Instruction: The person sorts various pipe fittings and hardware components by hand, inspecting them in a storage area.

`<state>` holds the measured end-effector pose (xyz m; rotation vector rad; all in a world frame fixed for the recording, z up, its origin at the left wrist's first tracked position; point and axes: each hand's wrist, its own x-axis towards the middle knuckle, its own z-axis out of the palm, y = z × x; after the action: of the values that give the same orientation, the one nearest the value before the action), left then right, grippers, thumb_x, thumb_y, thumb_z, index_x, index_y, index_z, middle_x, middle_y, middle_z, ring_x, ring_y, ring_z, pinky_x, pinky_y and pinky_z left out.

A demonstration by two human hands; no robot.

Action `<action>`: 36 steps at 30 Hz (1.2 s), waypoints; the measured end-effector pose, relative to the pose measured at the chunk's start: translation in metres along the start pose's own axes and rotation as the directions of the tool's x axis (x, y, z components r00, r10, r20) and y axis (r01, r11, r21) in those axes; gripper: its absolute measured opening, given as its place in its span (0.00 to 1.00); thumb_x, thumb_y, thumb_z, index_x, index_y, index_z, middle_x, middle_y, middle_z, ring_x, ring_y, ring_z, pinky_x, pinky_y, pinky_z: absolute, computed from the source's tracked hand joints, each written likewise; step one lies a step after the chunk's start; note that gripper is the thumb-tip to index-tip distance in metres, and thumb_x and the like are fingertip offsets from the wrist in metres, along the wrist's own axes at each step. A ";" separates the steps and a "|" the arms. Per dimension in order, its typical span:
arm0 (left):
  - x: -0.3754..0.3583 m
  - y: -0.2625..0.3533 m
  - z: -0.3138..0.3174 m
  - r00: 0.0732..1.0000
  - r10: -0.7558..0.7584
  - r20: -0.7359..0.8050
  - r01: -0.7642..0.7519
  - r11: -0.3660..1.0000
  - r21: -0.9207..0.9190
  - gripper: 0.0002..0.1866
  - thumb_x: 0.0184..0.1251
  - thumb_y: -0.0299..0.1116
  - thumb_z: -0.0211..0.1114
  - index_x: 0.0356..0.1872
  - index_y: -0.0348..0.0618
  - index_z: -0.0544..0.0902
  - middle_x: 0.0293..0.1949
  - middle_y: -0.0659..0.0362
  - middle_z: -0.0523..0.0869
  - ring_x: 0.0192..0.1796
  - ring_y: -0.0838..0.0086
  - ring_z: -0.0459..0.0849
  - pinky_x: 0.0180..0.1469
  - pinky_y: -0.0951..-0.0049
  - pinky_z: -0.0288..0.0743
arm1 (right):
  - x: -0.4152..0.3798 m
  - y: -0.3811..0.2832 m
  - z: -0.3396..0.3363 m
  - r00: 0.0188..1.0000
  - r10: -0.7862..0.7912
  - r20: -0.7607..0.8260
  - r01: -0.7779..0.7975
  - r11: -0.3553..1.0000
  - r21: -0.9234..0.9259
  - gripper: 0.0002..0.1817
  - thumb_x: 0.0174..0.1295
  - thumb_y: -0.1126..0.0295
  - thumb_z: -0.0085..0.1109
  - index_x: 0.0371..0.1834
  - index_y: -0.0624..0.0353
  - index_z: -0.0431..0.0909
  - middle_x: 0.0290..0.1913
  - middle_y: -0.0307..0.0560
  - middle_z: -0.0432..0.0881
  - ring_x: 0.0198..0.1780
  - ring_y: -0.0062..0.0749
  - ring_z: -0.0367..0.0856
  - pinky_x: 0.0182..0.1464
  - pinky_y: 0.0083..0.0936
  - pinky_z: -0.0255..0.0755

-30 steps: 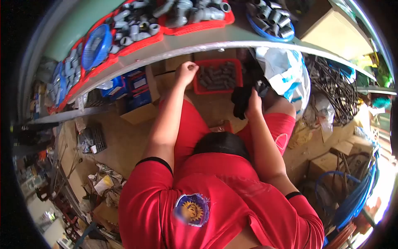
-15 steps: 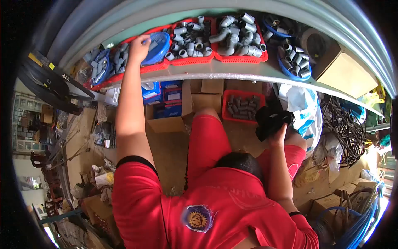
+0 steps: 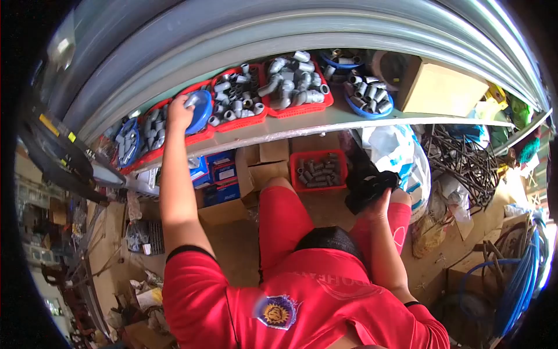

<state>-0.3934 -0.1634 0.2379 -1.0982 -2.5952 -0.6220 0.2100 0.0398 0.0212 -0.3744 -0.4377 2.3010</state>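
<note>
My left hand [image 3: 179, 114] reaches up to the shelf, at the left side of a small blue basket [image 3: 203, 110]. Its fingers are closed at a small light-grey pipe fitting [image 3: 190, 101], partly hidden by the hand. My right hand [image 3: 380, 205] is low, by my right knee, wrapped round a soft black fabric item [image 3: 367, 187] whose exact kind I cannot make out. Beside the blue basket stands a red basket [image 3: 244, 121] of grey pipe fittings. Another red basket [image 3: 302, 110] further right holds larger elbows and couplings.
Blue baskets [image 3: 372, 113] of fittings and a cardboard box [image 3: 444, 90] stand right on the shelf [image 3: 279, 129]. Long grey pipes [image 3: 279, 35] run above. Below are a red tray [image 3: 317, 185] of fittings, blue boxes [image 3: 225, 173], a white sack [image 3: 401, 157] and a blue hose coil [image 3: 517, 291].
My left hand has lowered from above the blue basket to its contents. The camera view has tilted and shifted, so the shelf sits lower and further left. My right hand keeps the black item.
</note>
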 end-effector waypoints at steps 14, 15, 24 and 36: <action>-0.267 0.333 0.038 0.872 0.476 0.118 -0.090 0.393 -0.915 0.14 0.63 0.20 0.68 0.49 0.42 0.80 0.45 0.58 0.87 0.45 0.74 0.85 0.46 0.72 0.80 | -0.037 -0.009 0.163 0.843 -0.190 0.503 0.498 0.631 -0.595 0.25 0.60 0.69 0.71 0.61 0.59 0.75 0.58 0.38 0.78 0.59 0.26 0.74 0.66 0.30 0.67; -0.272 0.345 0.041 0.840 0.541 -0.041 -0.308 0.413 -0.857 0.12 0.63 0.19 0.67 0.47 0.42 0.81 0.45 0.57 0.87 0.44 0.76 0.85 0.45 0.73 0.80 | -0.038 -0.017 0.159 0.850 -0.188 0.492 0.490 0.624 -0.609 0.25 0.60 0.71 0.67 0.61 0.59 0.75 0.57 0.39 0.78 0.59 0.26 0.74 0.66 0.30 0.67; -0.268 0.337 0.050 0.836 0.486 0.252 0.196 0.163 -0.967 0.12 0.66 0.22 0.70 0.48 0.34 0.81 0.43 0.60 0.85 0.45 0.79 0.83 0.51 0.76 0.78 | -0.070 -0.140 0.024 0.839 -0.526 -0.139 0.135 0.448 -0.884 0.13 0.69 0.73 0.55 0.54 0.59 0.81 0.46 0.39 0.83 0.48 0.23 0.80 0.50 0.26 0.77; -0.286 0.342 0.061 0.766 0.536 0.355 0.317 0.167 -0.934 0.10 0.74 0.32 0.64 0.46 0.35 0.82 0.45 0.56 0.88 0.45 0.76 0.85 0.50 0.73 0.81 | -0.130 -0.155 -0.056 0.777 -0.419 -0.469 -0.123 0.630 -0.767 0.23 0.71 0.49 0.55 0.53 0.58 0.83 0.40 0.39 0.83 0.41 0.23 0.80 0.42 0.24 0.74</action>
<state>0.0472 -0.0980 0.1712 -2.1664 -2.1908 -2.6114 0.4164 0.0588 0.0532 -1.4134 -1.0550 1.5413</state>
